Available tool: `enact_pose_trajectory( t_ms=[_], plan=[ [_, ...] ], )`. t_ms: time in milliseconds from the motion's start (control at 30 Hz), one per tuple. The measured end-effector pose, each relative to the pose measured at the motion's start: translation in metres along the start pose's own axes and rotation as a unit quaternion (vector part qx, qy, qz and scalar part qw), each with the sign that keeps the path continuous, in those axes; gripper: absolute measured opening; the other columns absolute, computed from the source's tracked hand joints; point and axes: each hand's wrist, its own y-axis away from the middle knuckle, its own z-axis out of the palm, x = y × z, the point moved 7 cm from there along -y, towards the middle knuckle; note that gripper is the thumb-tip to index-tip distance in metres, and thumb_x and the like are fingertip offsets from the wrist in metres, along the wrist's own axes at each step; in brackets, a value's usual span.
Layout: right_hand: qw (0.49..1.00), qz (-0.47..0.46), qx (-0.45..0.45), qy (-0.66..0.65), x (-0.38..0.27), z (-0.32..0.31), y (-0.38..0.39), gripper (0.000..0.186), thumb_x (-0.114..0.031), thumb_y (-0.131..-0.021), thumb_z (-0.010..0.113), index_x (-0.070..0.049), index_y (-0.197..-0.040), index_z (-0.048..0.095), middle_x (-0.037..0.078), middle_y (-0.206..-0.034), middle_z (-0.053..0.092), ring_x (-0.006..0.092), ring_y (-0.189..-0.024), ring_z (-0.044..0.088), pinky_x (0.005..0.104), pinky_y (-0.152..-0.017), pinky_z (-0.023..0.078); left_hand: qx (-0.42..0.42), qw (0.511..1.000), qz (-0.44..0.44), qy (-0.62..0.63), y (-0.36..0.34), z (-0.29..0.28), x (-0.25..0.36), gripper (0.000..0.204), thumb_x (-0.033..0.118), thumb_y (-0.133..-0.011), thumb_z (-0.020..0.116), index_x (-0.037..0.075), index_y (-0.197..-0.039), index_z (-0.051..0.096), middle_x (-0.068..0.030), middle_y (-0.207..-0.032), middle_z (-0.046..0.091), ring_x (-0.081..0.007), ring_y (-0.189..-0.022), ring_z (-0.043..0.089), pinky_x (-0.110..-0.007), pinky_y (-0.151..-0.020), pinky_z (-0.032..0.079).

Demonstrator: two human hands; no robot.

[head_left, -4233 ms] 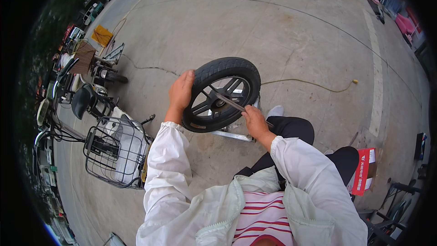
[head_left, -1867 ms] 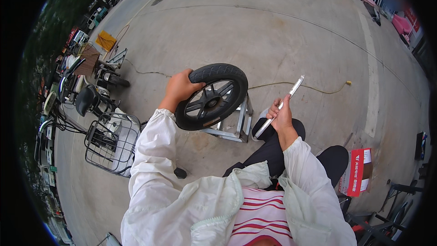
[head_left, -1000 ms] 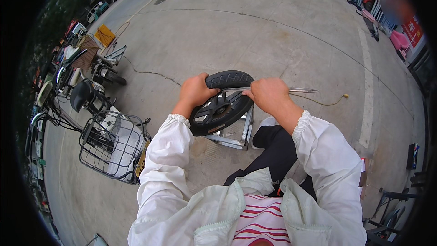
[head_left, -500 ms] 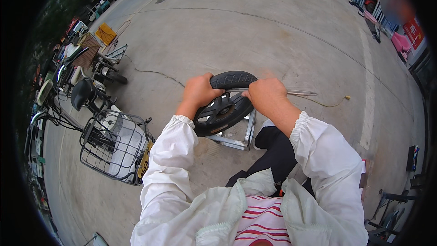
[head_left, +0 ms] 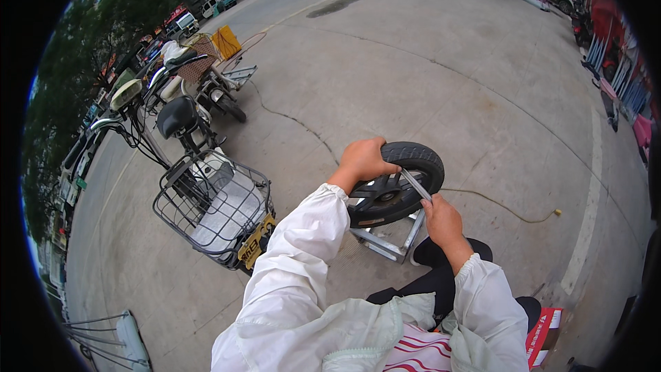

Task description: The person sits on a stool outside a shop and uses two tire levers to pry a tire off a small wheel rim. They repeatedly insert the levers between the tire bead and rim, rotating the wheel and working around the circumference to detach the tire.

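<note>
A small black wheel with a treaded tyre (head_left: 428,160) and dark spokes (head_left: 375,195) rests tilted over a silver metal frame (head_left: 383,246). My left hand (head_left: 365,162) is closed on the tyre's upper left edge, its thumb lying over the sidewall near the end of a tyre lever. That silver tyre lever (head_left: 415,184) slants across the right side of the wheel, its upper end at the rim beside my left thumb. My right hand (head_left: 445,223) is closed round its lower end. The exact contact of the lever's tip with the rim is hidden.
On the left stand an electric bike with a wire basket (head_left: 213,210) and another bike with a brown basket (head_left: 196,62). A thin yellowish hose (head_left: 506,201) lies on the concrete at right. A red box (head_left: 544,336) sits by my right leg.
My right hand has moved off the top of the wheel to its lower right. The lever has swung from nearly level to a downward slant. The view has also shifted.
</note>
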Motion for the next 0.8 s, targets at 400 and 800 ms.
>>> enact_pose_trajectory(
  t_ms=[400, 800],
  plan=[
    [0.964, -0.028, -0.199, -0.172, 0.042, 0.126, 0.033, 0.025, -0.023, -0.091, 0.057, 0.002, -0.090, 0.057, 0.028, -0.090, 0.062, 0.0479, -0.091, 0.058, 0.0513, -0.076, 0.045, 0.046, 0.997, -0.001, 0.066, 0.001, 0.000, -0.002, 0.060, 0.062, -0.076, 0.062, 0.007, -0.098, 0.070, -0.0144, -0.091, 0.070, -0.0337, -0.089, 0.066, -0.043, -0.074, 0.050],
    [0.768, 0.251, -0.170, -0.563, 0.086, 0.118, 0.077, 0.021, -0.020, -0.101, 0.046, -0.001, -0.105, 0.054, 0.010, -0.092, 0.063, 0.0231, -0.077, 0.064, 0.0368, -0.072, 0.056, 0.025, 0.997, -0.040, 0.059, -0.004, 0.005, -0.013, 0.065, 0.065, -0.081, 0.055, 0.007, -0.105, 0.069, -0.0159, -0.094, 0.070, -0.0341, -0.091, 0.066, -0.042, -0.078, 0.050]
  ],
)
